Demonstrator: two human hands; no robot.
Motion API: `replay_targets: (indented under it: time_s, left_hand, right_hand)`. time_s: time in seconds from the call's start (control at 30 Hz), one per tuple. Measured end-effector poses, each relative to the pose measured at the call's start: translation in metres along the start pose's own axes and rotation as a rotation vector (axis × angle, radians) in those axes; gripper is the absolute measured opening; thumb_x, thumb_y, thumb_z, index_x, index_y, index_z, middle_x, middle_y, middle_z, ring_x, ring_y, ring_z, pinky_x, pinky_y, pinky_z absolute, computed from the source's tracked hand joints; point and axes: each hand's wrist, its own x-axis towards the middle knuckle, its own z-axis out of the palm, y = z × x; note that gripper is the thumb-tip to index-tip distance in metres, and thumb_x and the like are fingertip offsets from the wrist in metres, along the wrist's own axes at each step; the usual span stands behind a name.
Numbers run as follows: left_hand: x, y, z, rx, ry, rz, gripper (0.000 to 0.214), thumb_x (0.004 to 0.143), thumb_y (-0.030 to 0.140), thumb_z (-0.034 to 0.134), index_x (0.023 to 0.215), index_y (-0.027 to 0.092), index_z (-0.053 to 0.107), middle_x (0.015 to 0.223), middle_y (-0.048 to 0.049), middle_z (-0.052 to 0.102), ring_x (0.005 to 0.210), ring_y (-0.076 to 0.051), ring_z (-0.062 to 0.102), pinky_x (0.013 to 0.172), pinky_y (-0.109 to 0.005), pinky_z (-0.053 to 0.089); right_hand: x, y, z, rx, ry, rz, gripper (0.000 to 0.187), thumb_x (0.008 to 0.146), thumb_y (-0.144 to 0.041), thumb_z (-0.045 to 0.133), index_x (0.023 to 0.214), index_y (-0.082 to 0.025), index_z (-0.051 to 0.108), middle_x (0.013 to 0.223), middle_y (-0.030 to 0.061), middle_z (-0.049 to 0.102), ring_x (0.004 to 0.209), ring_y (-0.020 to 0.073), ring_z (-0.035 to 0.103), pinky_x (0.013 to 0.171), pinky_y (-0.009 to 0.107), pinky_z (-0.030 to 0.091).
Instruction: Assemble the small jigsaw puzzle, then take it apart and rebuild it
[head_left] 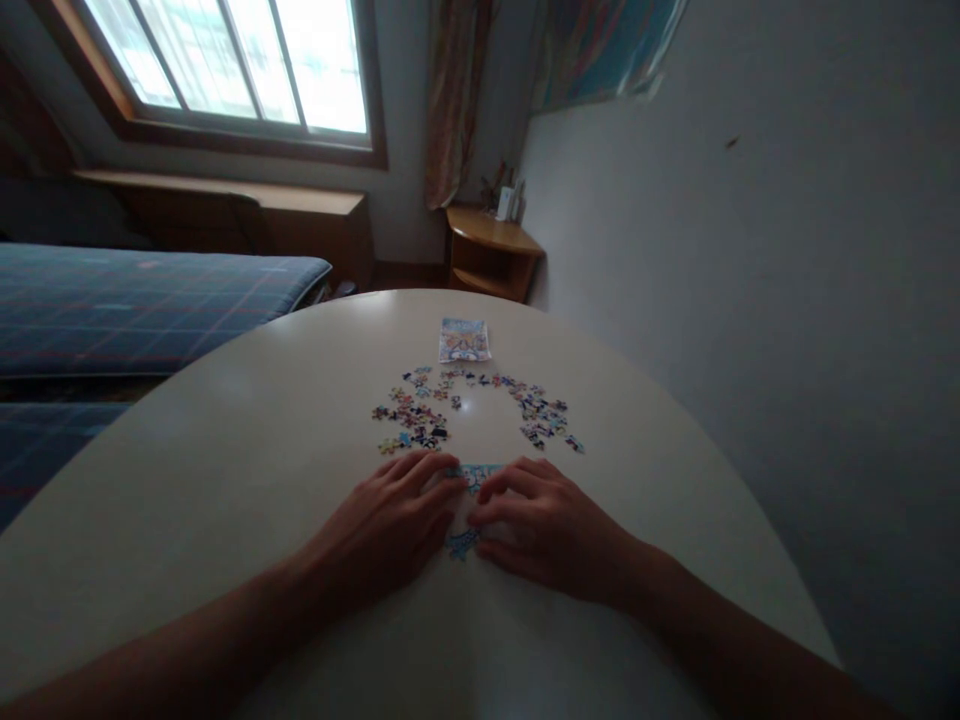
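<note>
a pale grey wall (697, 260) rises right of a round cream table (262, 400); a blue plaid mattress (150, 300) lies beyond, at left. a curved wooden corner cabinet (491, 232) bears small white objects (506, 203); its open compartment is too dark to read. the left hand (405, 505) and right hand (532, 515), fingers bent, partly hide a blue-patterned jigsaw section (480, 478) between them; i cannot tell whether either pinches it. ahead lie a printed picture sheet (464, 341) and scattered multicoloured puzzle pieces (540, 410).
</note>
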Motion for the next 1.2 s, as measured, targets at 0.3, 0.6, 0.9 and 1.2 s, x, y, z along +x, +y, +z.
replay_targets:
  time_s: [0.3, 0.6, 0.9, 1.2]
  left_hand:
    - [0.0006, 0.0028, -0.0017, -0.007, 0.045, -0.007, 0.031, 0.090, 0.014, 0.052, 0.121, 0.019, 0.056, 0.127, -0.0093, 0.058, 0.118, -0.025, 0.053, 0.100, -0.047, 0.050]
    - [-0.0009, 0.0010, 0.0013, -0.028, 0.060, 0.028, 0.030, 0.090, 0.015, 0.052, 0.119, 0.019, 0.056, 0.124, -0.0096, 0.059, 0.115, -0.024, 0.055, 0.098, -0.046, 0.052]
    - [0.0012, 0.0041, -0.0011, -0.043, 0.037, 0.035, 0.027, 0.091, 0.013, 0.050, 0.116, 0.019, 0.056, 0.118, -0.0079, 0.061, 0.113, -0.023, 0.056, 0.097, -0.044, 0.052]
    - [0.0018, 0.0053, -0.0030, -0.054, 0.037, 0.045, 0.027, 0.091, 0.012, 0.049, 0.116, 0.019, 0.056, 0.116, -0.0081, 0.062, 0.111, -0.023, 0.056, 0.097, -0.044, 0.052]
  right_hand:
    - [0.0004, -0.0009, -0.0022, 0.043, -0.040, 0.121, 0.010, 0.078, -0.024, 0.075, 0.085, -0.023, 0.069, 0.098, 0.0016, 0.068, 0.095, 0.0190, 0.060, 0.091, 0.037, 0.039]
    - [0.0017, 0.0038, -0.0038, -0.012, 0.017, 0.187, 0.009, 0.078, -0.022, 0.075, 0.085, -0.022, 0.069, 0.099, 0.0030, 0.069, 0.096, 0.0204, 0.061, 0.092, 0.039, 0.041]
    - [0.0030, 0.0054, -0.0018, -0.024, 0.058, 0.204, 0.009, 0.078, -0.022, 0.076, 0.085, -0.023, 0.069, 0.096, 0.0023, 0.070, 0.094, 0.0199, 0.063, 0.089, 0.038, 0.043]
    - [0.0039, 0.0062, -0.0018, -0.046, 0.057, 0.208, 0.009, 0.078, -0.021, 0.076, 0.085, -0.023, 0.070, 0.096, 0.0024, 0.070, 0.094, 0.0195, 0.064, 0.088, 0.037, 0.044]
